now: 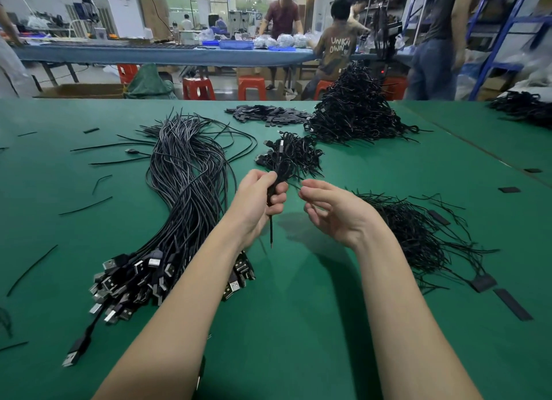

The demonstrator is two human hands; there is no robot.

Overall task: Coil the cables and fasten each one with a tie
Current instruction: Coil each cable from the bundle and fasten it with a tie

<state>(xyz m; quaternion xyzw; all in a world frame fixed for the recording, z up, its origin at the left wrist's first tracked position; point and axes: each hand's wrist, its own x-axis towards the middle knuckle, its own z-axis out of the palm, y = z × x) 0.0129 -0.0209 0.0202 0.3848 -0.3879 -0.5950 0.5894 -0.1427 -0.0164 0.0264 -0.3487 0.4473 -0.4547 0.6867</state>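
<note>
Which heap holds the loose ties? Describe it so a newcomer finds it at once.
On the green table, look just past the right hand toward the table's right side. There lies a flat, wispy spread of thin black ties. Unlike the thick USB cable bundle on the left, its strands are hair-thin and carry no plugs.

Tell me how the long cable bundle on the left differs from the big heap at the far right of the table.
The long cable bundle lies uncoiled, strands running lengthwise toward the person; the big heap is small coiled cables. The bundle lies low with USB plugs fanned at its near end; the heap rises in a cone. Both are black and rest on the green table.
</note>
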